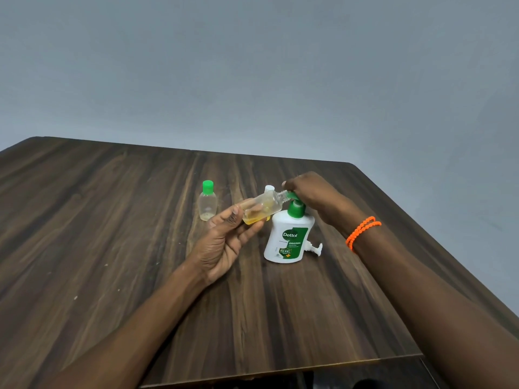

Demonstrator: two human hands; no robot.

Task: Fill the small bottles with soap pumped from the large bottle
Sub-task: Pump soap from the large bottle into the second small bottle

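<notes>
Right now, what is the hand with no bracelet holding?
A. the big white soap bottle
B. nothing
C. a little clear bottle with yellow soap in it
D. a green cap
C: the left hand grips the tilted small clear bottle, yellow soap pooled inside.

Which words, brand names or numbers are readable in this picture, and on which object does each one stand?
"Dettol": on the green label of the large white soap bottle.
"ORIGINAL": same label, below the brand.
"99.99%": same label, lower down.
Other small print on that label: too small to read.
Small bottle with green cap and the held small bottle: no text visible.
</notes>
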